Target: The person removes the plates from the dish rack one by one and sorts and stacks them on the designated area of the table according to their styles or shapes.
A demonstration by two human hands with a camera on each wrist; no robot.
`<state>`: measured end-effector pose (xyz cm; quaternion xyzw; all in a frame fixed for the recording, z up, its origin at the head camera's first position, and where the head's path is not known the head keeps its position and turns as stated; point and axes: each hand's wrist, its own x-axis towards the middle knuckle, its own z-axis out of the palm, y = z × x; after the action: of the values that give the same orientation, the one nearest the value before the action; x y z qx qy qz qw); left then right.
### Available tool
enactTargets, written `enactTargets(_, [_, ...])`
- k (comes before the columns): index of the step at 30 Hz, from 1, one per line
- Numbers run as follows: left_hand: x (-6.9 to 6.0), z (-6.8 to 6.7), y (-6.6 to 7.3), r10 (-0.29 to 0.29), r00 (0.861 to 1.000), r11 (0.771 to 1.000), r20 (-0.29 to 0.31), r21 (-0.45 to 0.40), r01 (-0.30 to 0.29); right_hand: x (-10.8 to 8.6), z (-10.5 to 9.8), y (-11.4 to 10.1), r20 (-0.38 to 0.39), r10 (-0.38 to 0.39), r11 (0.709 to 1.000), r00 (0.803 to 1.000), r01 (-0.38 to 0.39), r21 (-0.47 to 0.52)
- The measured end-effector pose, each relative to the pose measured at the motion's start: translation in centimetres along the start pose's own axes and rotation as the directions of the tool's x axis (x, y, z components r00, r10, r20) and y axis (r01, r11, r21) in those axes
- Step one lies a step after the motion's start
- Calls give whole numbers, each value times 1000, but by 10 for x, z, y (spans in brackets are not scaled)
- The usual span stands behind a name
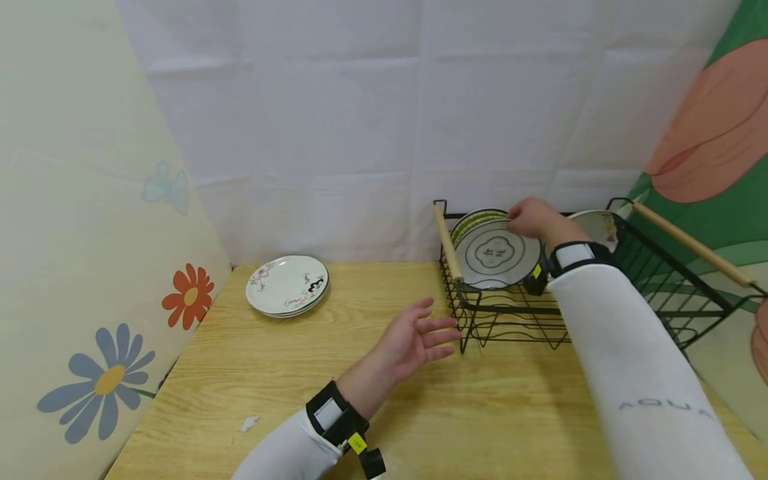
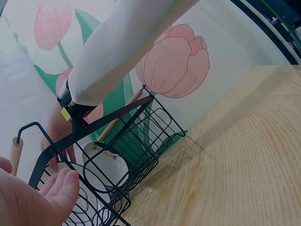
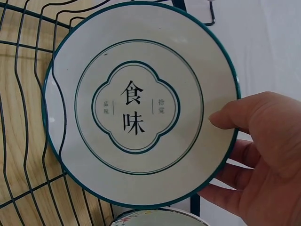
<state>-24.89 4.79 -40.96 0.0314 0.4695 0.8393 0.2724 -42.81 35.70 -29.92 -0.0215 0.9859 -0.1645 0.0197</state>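
Observation:
My right hand (image 1: 536,220) pinches the rim of a white plate (image 3: 141,162) with a dark green edge and printed characters, thumb on its face and fingers behind. That plate stands tilted in the left part of a black wire dish rack (image 1: 516,309). Behind it show green-patterned plates (image 1: 471,220), partly covered. Palm turned up and fingers extended, my left hand (image 1: 411,340) is by the rack's front left corner and holds nothing. A white dish with a floral edge (image 2: 113,165) stands farther right in the rack, partly behind my right arm in the head view.
On the wooden table (image 1: 336,293), a stack of white plates (image 1: 288,283) with a floral and panda-like print lies at the back left. Wooden handles (image 1: 690,243) top the rack's ends. A white cloth (image 1: 318,133) hangs behind. A small white scrap (image 1: 249,423) lies front left.

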Motion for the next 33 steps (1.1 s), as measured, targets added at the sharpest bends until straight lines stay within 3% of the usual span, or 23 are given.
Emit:
enactTargets(6, [0,-2,0,-10,1000,1000,0,-13,10,-3,4,2,11,-66,997,998,66,-27])
enactTargets(12, [2,-4,0,-9,1000,1000,10,-14,9,0,7,8,30,-52,997,998,53,-49])
enactTargets(18, [3,-5,0,-7,1000,1000,6,-19,7,-1,6,10,27,-90,993,996,92,-72])
enactTargets(26, [2,-7,2,-4,1000,1000,16,-12,5,-5,6,12,36,-75,995,997,77,-60])
enactTargets(33, [2,-8,4,5,1000,1000,17,-3,-5,-8,-7,13,19,-64,996,998,65,-58])
